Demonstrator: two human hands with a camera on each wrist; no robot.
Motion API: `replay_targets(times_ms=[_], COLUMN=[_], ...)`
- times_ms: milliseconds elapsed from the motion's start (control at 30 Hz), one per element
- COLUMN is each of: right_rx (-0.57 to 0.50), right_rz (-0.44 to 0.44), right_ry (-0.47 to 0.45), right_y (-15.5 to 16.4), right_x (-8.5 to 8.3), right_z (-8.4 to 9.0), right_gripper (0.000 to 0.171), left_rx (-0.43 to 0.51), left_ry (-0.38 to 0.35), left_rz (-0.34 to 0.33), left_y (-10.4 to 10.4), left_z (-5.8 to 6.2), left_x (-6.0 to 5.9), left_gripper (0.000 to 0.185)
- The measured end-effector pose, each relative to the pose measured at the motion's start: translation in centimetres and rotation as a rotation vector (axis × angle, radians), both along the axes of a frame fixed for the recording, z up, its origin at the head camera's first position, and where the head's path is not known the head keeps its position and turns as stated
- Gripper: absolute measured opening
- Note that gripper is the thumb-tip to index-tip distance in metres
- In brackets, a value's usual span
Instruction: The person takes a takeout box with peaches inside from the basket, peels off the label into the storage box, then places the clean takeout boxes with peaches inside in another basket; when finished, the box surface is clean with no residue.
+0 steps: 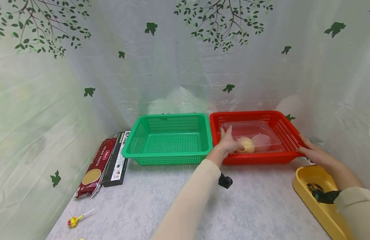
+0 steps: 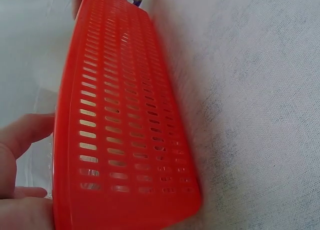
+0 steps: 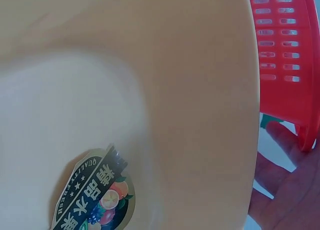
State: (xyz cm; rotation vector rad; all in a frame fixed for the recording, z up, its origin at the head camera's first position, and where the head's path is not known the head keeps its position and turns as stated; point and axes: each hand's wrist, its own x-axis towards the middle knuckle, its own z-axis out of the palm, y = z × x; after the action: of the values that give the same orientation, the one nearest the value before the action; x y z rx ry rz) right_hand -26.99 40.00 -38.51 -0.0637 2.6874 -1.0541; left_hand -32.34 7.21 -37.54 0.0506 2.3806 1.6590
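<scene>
A red basket (image 1: 257, 158) holds a clear plastic container (image 1: 248, 128) with a pale yellow round item (image 1: 246, 145) and a pinkish round item (image 1: 261, 142) inside. My left hand (image 1: 228, 143) reaches over the basket's front left side, its fingers spread on the container's left end. In the left wrist view, the fingers (image 2: 25, 135) show just past the red rim. At the basket's right front corner, my right hand (image 1: 315, 153) grips the rim. The right wrist view has that hand (image 3: 292, 190) partly hidden behind a yellow tray (image 3: 205, 109).
To the left of the red basket stands a green basket (image 1: 168, 157). Beyond it lie a black box (image 1: 115, 163) and a red packet (image 1: 96, 166). A lollipop (image 1: 75, 220) is near the left front. The yellow tray, with a fruit sticker (image 3: 100, 195), sits below my right arm.
</scene>
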Motion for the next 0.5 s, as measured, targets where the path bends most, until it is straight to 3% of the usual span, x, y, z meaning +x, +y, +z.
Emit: replay_targets(times_ms=[100, 300, 500], right_rx=[-0.001, 0.002, -0.001], right_rz=[0.001, 0.012, 0.007], right_ry=[0.000, 0.008, 0.006], right_y=[0.0, 0.1, 0.1], right_x=[0.1, 0.3, 0.2], right_z=[0.0, 0.1, 0.1], right_gripper=[0.077, 0.077, 0.078], left_rx=[-0.034, -0.210, -0.212], left_ry=[0.023, 0.085, 0.091], left_rz=[0.007, 0.065, 0.100], left_y=[0.2, 0.6, 0.8], left_z=[0.1, 0.5, 0.8], left_x=[0.2, 0.8, 1.1], left_gripper=[0.098, 0.089, 0.085])
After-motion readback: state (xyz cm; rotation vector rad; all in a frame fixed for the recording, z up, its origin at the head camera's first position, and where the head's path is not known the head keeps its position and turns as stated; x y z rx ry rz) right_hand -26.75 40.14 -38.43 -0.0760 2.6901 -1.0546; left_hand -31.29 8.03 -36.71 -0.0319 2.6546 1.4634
